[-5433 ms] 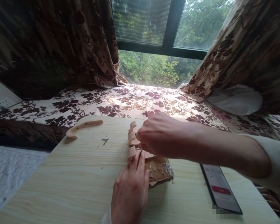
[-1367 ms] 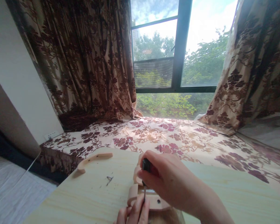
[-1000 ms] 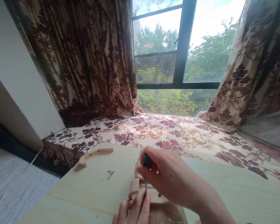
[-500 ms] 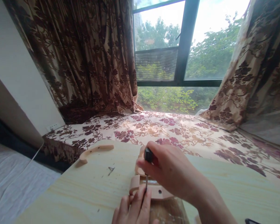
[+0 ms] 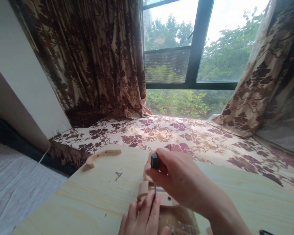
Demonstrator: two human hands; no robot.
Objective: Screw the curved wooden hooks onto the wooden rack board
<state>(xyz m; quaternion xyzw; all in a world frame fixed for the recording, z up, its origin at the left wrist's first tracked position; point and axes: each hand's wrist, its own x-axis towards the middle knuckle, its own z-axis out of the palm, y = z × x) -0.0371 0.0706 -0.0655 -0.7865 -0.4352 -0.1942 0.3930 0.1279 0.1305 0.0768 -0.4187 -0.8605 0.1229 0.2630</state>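
My right hand (image 5: 178, 173) is closed around the black handle of a screwdriver (image 5: 154, 161), held upright. Its thin shaft points down between the fingers of my left hand (image 5: 143, 217). Those fingers press on a pale curved wooden piece (image 5: 163, 198) with a dark hole to the right of the shaft. The screwdriver's tip is hidden by my left fingers. Under the piece lies a brown wooden block (image 5: 178, 220) that looks wrapped in clear plastic. Another pale wooden piece (image 5: 147, 171) sits behind, partly covered by my right hand.
A curved wooden piece (image 5: 104, 153) with holes lies at the back left of the light wooden board (image 5: 83, 192). Several small screws (image 5: 118, 175) lie nearer the middle. Behind are a flowered cloth surface (image 5: 171, 130), curtains (image 5: 107, 58) and a window. A dark object (image 5: 266, 232) shows at the bottom right.
The view has shifted slightly, so the scene sits a little further right. Both hands keep about the same place on the wooden piece, and the screwdriver remains upright.
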